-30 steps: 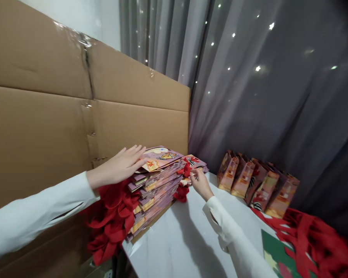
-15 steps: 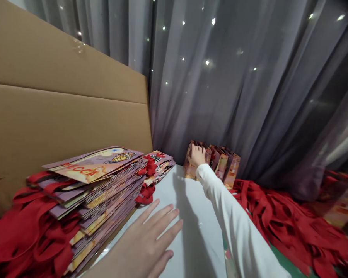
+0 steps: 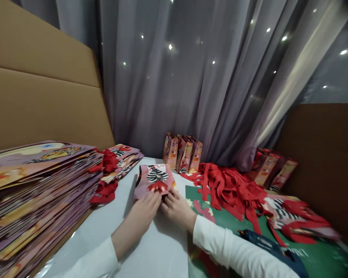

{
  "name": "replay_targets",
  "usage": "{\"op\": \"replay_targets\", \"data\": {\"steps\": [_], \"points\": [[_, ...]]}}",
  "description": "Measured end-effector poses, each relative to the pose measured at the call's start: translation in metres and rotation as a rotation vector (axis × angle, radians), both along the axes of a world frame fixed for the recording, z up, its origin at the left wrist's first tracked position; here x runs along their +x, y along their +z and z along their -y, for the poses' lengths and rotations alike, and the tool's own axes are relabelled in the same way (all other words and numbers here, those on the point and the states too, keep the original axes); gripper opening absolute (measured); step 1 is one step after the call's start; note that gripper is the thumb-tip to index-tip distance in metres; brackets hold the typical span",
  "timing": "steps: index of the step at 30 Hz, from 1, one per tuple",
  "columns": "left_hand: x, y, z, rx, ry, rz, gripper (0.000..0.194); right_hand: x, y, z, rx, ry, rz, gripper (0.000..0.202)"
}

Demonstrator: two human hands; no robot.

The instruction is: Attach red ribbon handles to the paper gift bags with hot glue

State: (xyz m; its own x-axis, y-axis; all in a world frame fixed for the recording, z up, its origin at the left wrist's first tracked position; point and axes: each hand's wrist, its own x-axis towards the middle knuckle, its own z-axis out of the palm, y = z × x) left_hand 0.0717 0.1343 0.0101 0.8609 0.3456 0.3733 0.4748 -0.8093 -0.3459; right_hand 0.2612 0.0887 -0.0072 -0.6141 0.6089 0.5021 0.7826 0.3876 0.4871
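Both of my hands are at the near edge of a small printed paper bag [image 3: 155, 178] with black-and-white striped wings and a red flower on its face. It lies over the white tabletop, its printed side up. My left hand [image 3: 144, 212] has its fingers closed on the bag's near left edge. Close beside it, my right hand [image 3: 176, 206] grips the near right corner. The fingertips are partly hidden by the hands. Just behind stands a row of several similar paper bags [image 3: 184, 155].
A tall stack of flat printed bags [image 3: 55, 197] fills the left, with a smaller pile [image 3: 124, 154] and red ribbon [image 3: 108, 162] behind it. Red ribbons [image 3: 226, 189] heap at right. A dark glue gun [image 3: 274, 247] lies on the green sheet [image 3: 316, 258]. Cardboard [image 3: 43, 104] walls the left.
My right hand has brought a paper bag from the back row to the middle. My left hand, spread over the table before, now grips it too. The view has turned right.
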Motion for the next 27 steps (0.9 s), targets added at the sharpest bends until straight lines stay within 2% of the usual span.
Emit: {"op": "replay_targets", "data": {"steps": [2,4,5,7,9,10,13,14,16,20,24,27], "points": [[0.007,-0.027,0.016,0.041,-0.12,-0.015,0.058,0.006,-0.015,0.02,-0.04,-0.031,-0.04,0.016],[0.011,-0.049,0.031,0.061,-0.205,-0.017,0.055,0.011,-0.017,0.036,-0.083,-0.095,-0.094,0.014],[0.013,-0.057,0.036,0.067,-0.186,-0.006,0.053,0.014,-0.014,0.042,-0.106,-0.117,-0.119,0.014],[0.017,-0.066,0.042,0.065,-0.094,0.034,0.049,0.021,-0.005,0.053,-0.201,-0.065,-0.144,0.015],[0.019,-0.066,0.042,0.027,-0.009,0.073,0.046,0.034,0.008,0.06,-0.342,-0.035,-0.186,0.012],[0.02,-0.062,0.041,-0.005,0.01,0.083,0.045,0.043,0.014,0.062,-0.397,-0.101,-0.222,0.014],[0.021,-0.044,0.038,-0.142,0.027,0.044,0.044,0.081,0.027,0.061,-0.413,-0.522,-0.34,0.031],[0.021,-0.038,0.038,-0.19,0.035,0.015,0.045,0.094,0.029,0.06,-0.402,-0.607,-0.351,0.035],[0.021,-0.032,0.038,-0.265,0.056,-0.026,0.047,0.118,0.028,0.059,-0.411,-0.689,-0.353,0.037],[0.025,-0.032,0.032,-0.345,0.121,-0.006,0.052,0.139,0.019,0.06,-0.472,-0.693,-0.348,0.035],[0.033,-0.033,0.02,-0.481,0.277,-0.058,0.064,0.139,0.019,0.058,-0.47,-0.643,-0.397,0.024],[0.039,-0.031,0.011,-0.496,0.334,-0.058,0.058,0.132,0.026,0.053,-0.419,-0.566,-0.488,0.015]]}}
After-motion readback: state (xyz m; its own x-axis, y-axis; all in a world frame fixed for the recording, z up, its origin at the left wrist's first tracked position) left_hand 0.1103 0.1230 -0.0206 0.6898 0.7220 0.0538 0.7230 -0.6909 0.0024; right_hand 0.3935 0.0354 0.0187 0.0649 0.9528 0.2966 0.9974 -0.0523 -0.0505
